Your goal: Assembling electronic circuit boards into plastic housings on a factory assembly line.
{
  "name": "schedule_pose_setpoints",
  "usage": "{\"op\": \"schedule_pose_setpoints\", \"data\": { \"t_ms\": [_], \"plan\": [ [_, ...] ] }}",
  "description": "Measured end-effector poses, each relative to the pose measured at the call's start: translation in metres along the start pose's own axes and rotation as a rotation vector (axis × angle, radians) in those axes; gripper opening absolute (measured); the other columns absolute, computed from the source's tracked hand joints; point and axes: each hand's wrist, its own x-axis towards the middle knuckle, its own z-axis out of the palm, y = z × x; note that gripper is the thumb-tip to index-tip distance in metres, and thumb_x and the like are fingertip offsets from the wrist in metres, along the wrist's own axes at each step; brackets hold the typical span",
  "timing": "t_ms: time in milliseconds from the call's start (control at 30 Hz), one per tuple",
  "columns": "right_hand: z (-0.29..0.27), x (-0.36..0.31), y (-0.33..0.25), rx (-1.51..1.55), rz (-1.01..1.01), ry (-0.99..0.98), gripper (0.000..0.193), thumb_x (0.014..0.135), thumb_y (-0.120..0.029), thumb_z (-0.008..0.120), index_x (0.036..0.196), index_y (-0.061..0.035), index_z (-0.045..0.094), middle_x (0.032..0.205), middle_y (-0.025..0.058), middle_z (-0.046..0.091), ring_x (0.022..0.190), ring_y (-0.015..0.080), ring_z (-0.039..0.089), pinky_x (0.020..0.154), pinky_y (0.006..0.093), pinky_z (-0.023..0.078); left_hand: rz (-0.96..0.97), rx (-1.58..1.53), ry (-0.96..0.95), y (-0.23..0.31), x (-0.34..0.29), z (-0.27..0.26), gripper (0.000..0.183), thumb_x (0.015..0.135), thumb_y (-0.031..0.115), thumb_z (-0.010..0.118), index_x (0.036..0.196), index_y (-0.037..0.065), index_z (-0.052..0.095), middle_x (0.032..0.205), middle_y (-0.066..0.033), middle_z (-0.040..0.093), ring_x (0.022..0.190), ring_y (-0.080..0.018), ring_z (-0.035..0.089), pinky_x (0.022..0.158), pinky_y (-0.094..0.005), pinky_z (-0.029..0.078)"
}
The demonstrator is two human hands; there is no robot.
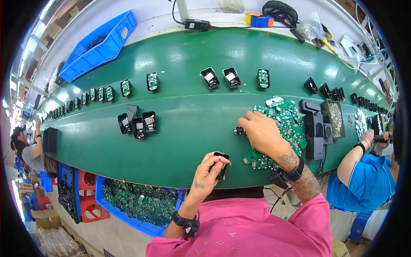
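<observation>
Near the table's front edge, my left hand (204, 171) is closed around a small black plastic case (222, 172), its thumb lying over the top. My right hand (262, 132) reaches further out, fingertips pinched on a small circuit board (238, 131) at the left side of a heap of green circuit boards (291, 122). My right palm and fingers hide part of that heap. To the left lies a cluster of black cases (149, 123) with white and red parts inside.
Cases with boards inside (152, 81) stand in a row along the green table (192, 111). Right of the heap are a black device (314, 132) and a tray of small parts (335, 118). A blue crate (102, 45) sits far left. Co-workers sit at both sides.
</observation>
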Motion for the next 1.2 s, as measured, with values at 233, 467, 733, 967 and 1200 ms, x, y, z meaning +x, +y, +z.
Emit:
{"op": "schedule_pose_setpoints", "data": {
  "t_ms": [233,467,733,967,1200],
  "plan": [
    [-0.039,-0.021,-0.036,1.119,0.390,0.073,0.043,0.088,0.002,0.062,0.130,-0.0021,0.053,0.078,0.0075,0.065,0.068,0.0173,0.069,0.059,0.0284,0.054,0.216,0.210,0.044,-0.011,0.004,-0.003,0.018,0.101,0.017,0.057,0.099,0.003,0.066,0.116,-0.0036,0.055,0.075,-0.0073,0.056,0.056,-0.0206,0.042],
    [0.009,-0.045,-0.083,1.783,0.618,0.217,0.026,0.092,0.000,0.064,0.116,0.0060,0.057,0.090,0.0096,0.067,0.068,0.0149,0.070,0.056,0.0230,0.055,0.368,0.402,0.118,0.006,0.006,0.006,0.013,0.093,0.001,0.059,0.103,0.000,0.067,0.125,-0.0140,0.056,0.090,-0.0209,0.064,0.079,-0.0325,0.051],
    [0.023,-0.055,-0.086,1.723,0.704,0.182,0.018,0.091,-0.003,0.069,0.106,0.0044,0.062,0.076,0.0034,0.064,0.053,0.0055,0.056,0.043,0.0205,0.044,0.409,0.564,0.169,0.007,0.007,0.003,0.018,0.086,-0.007,0.059,0.101,-0.002,0.067,0.128,-0.0138,0.057,0.105,-0.0255,0.062,0.090,-0.0344,0.050],
    [0.027,-0.056,-0.095,1.620,0.677,0.223,0.021,0.091,-0.003,0.068,0.109,0.0025,0.058,0.077,0.0025,0.061,0.057,0.0047,0.056,0.046,0.0199,0.044,0.379,0.520,0.116,0.011,0.006,0.005,0.029,0.085,-0.006,0.059,0.113,-0.001,0.066,0.131,-0.0124,0.056,0.107,-0.0210,0.062,0.092,-0.0339,0.049],
    [0.034,-0.059,-0.094,1.410,0.658,0.272,0.026,0.088,0.000,0.070,0.111,-0.0002,0.057,0.090,0.0060,0.061,0.063,0.0060,0.056,0.051,0.0196,0.044,0.197,0.011,0.005,0.011,0.007,0.003,0.060,0.088,-0.009,0.057,0.145,-0.003,0.043,0.143,-0.0137,0.048,0.119,-0.0162,0.055,0.103,-0.0306,0.044]
  ]
}}
